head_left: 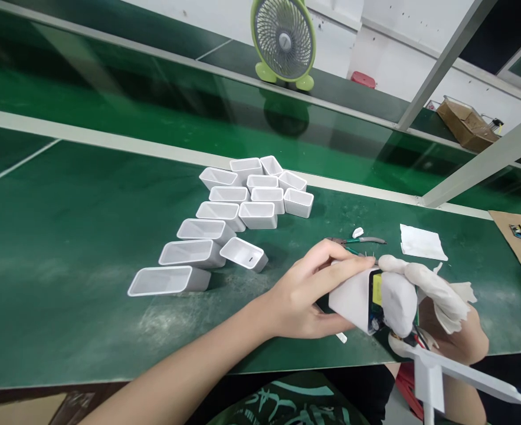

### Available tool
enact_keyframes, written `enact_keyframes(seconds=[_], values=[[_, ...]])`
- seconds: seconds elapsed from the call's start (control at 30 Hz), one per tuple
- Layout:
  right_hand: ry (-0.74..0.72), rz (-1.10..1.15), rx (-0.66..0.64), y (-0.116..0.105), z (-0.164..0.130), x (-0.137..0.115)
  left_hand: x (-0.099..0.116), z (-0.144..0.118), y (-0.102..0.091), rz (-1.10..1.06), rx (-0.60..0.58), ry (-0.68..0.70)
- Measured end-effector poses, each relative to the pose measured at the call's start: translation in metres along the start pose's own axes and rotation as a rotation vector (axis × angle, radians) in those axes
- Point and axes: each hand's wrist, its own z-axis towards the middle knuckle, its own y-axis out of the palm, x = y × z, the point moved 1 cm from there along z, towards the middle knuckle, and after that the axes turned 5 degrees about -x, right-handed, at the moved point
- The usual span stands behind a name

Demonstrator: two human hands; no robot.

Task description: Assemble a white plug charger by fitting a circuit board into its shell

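My left hand (307, 292) grips a white plastic housing (352, 298) near the front edge of the green bench (65, 236). A circuit board (376, 307) with a yellow part sits partly inside the housing's open end. My right hand (423, 295), with white finger covers on, pinches that board at the opening. Red and black wires (417, 339) hang below it.
Several empty white housings (233, 221) lie in a cluster at the bench's middle. Green-handled pliers (357, 241), a small white cap (357, 232) and a white cloth (420, 242) lie just beyond my hands. More boards sit on cardboard (519, 242) at right. A green fan (284, 40) stands behind.
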Motion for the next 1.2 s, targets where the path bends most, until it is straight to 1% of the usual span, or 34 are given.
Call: enact_keyframes(seconds=[0.1,0.17,0.3,0.37,0.43,0.53,0.6,0.63,0.7,0.77,0.83,0.87,0.93,0.97,1.03,1.07,1.1,1.13,1.2], values=[[-0.125,0.017,0.004,0.000,0.005,-0.003,0.000,-0.001,0.000,-0.005,0.000,0.002],[-0.174,0.003,0.031,0.001,0.009,-0.005,0.000,-0.002,0.001,-0.012,-0.003,-0.006],[-0.241,-0.072,0.141,0.003,0.015,-0.004,-0.001,0.000,0.003,-0.043,-0.012,0.009],[-0.332,-0.142,0.208,0.002,0.017,-0.003,0.000,0.002,0.002,-0.073,-0.011,0.032],[-0.400,-0.189,0.216,-0.001,0.016,-0.006,0.003,0.004,-0.001,-0.112,-0.019,0.032],[-0.384,-0.208,0.145,-0.004,0.009,-0.018,0.014,-0.004,-0.008,-0.181,-0.054,-0.026],[-0.364,-0.174,0.042,-0.003,-0.001,-0.029,0.024,-0.020,-0.011,-0.281,-0.077,-0.121],[-0.356,-0.144,-0.032,-0.001,-0.006,-0.033,0.030,-0.030,-0.012,-0.370,-0.087,-0.182],[-0.298,-0.073,-0.176,0.008,-0.016,-0.041,0.040,-0.053,-0.013,-0.598,-0.128,-0.306],[-0.236,0.017,-0.258,0.021,-0.021,-0.046,0.048,-0.074,-0.016,-0.794,-0.188,-0.383],[-0.227,0.113,-0.319,0.040,-0.021,-0.051,0.053,-0.091,-0.024,-0.863,-0.234,-0.427],[-0.242,0.149,-0.337,0.050,-0.020,-0.053,0.055,-0.098,-0.031,-0.843,-0.240,-0.436],[-0.235,0.171,-0.325,0.073,-0.017,-0.056,0.056,-0.109,-0.046,-0.685,-0.207,-0.463],[-0.196,0.163,-0.296,0.085,-0.017,-0.057,0.057,-0.114,-0.054,-0.576,-0.155,-0.472],[-0.084,0.143,-0.237,0.108,-0.019,-0.057,0.061,-0.121,-0.066,-0.366,-0.006,-0.501],[-0.033,0.142,-0.223,0.119,-0.022,-0.056,0.063,-0.123,-0.069,-0.285,0.061,-0.530],[0.008,0.140,-0.221,0.129,-0.024,-0.055,0.066,-0.124,-0.070,-0.224,0.102,-0.568],[0.036,0.137,-0.221,0.137,-0.027,-0.055,0.068,-0.123,-0.069,-0.168,0.122,-0.604],[0.062,0.126,-0.220,0.148,-0.031,-0.055,0.074,-0.118,-0.062,-0.028,0.118,-0.649]])
